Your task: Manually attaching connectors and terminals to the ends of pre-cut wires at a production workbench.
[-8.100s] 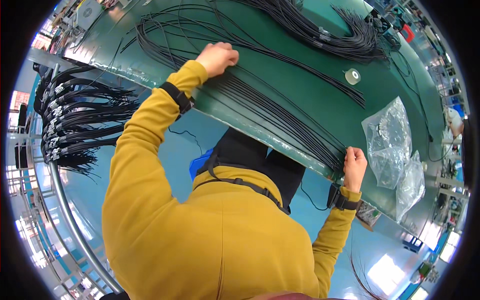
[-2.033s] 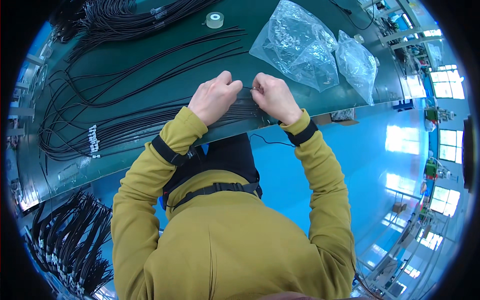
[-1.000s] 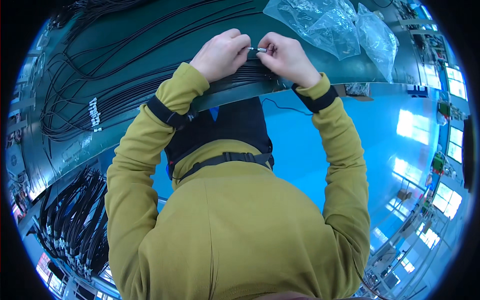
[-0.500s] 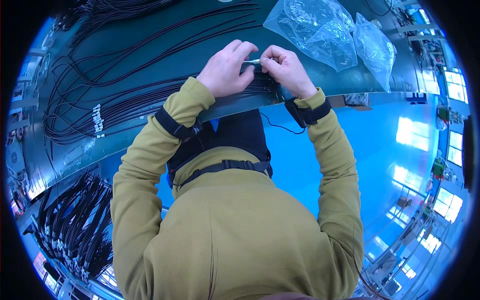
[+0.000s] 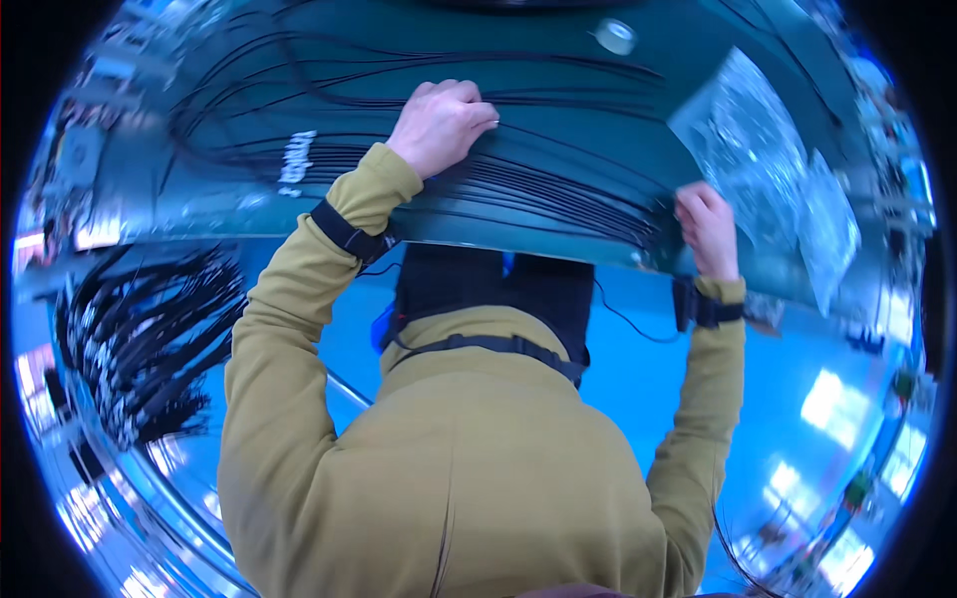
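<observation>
Head view: hands apart, left hand [image 5: 446,130] and right hand [image 5: 706,227] each closed on one black cable [image 5: 586,152] stretched between them, parallel cables [image 5: 558,195] lying beneath it, clear plastic bags [image 5: 748,149] right of the right hand.

There are over ten black cables [image 5: 558,194], two clear bags [image 5: 743,149] and one roll [image 5: 616,40].

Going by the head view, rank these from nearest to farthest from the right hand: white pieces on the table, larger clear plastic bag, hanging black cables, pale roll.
From the right hand:
1. larger clear plastic bag, just beyond and right
2. pale roll, far side, leftward
3. white pieces, well left
4. hanging black cables, far left, off the table
</observation>
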### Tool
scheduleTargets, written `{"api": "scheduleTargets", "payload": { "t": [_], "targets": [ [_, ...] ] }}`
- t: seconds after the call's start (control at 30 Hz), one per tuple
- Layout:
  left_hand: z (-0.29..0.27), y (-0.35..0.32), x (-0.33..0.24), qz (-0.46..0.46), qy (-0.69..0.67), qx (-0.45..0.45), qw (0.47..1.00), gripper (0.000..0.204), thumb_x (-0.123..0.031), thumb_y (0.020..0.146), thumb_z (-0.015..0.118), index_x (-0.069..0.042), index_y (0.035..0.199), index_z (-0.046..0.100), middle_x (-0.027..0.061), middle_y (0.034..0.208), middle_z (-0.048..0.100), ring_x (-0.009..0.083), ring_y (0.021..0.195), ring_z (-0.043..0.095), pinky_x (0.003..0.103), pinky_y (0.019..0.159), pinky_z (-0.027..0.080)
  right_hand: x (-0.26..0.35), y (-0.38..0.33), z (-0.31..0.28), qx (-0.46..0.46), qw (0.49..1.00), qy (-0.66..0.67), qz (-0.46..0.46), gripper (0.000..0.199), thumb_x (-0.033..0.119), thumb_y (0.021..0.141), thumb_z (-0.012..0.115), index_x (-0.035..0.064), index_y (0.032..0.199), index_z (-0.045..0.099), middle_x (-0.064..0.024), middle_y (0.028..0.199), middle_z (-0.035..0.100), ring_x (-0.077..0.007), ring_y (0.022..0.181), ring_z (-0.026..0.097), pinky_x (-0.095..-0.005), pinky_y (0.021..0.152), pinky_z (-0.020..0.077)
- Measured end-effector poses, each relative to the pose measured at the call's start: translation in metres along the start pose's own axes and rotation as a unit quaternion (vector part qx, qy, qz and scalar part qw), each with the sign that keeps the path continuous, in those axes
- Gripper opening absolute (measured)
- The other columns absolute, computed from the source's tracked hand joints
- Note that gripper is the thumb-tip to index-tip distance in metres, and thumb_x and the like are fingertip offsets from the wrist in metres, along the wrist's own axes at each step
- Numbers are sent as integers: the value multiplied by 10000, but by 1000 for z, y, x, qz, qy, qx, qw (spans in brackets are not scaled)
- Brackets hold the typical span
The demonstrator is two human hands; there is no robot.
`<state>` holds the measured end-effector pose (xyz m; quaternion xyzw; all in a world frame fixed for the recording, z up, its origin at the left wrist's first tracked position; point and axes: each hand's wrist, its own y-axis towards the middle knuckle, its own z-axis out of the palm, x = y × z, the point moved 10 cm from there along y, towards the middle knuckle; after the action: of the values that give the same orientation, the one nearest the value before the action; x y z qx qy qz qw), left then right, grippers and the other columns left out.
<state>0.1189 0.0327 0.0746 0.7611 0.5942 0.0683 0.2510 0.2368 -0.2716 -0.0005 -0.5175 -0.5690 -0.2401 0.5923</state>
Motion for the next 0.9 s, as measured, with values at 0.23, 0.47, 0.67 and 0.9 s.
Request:
{"api": "scheduleTargets", "payload": {
  "t": [0.23, 0.47, 0.67, 0.9],
  "targets": [
    [-63, -82, 109, -77, 151, 51, 984, 73, -170, 810, 682, -130, 865, 708, 22, 818, 609, 234, 830, 596, 379, 742, 468, -10, 5, 2, 7, 998, -62, 20, 132, 148, 864, 597, 77, 754, 580, 49, 621, 506, -10, 466, 367, -190, 399, 246],
    [-65, -115, 159, -132, 121, 89, 980, 108, -121, 820, 647, -66, 901, 692, 90, 850, 613, 292, 859, 597, 398, 737, 496, -4, 4, 0, -27, 988, -150, -7, 147, 136, 830, 596, 51, 712, 582, 17, 617, 533, -56, 509, 429, -241, 451, 317],
    [-61, -128, 161, -146, 170, 179, 958, 190, -83, 839, 609, -36, 1016, 657, 117, 924, 625, 313, 908, 603, 389, 771, 503, -1, -4, -1, -44, 959, -274, -63, 165, 136, 783, 600, -18, 722, 594, -59, 620, 576, -122, 607, 534, -291, 574, 416],
    [-36, -59, 102, -126, 173, 182, 960, 243, -111, 846, 598, -61, 1083, 629, 122, 955, 619, 316, 933, 610, 402, 784, 516, 1, -16, -14, -29, 994, -101, -24, 73, 52, 828, 556, 17, 874, 601, -19, 729, 580, -64, 520, 444, -204, 463, 350]
  ]
}}
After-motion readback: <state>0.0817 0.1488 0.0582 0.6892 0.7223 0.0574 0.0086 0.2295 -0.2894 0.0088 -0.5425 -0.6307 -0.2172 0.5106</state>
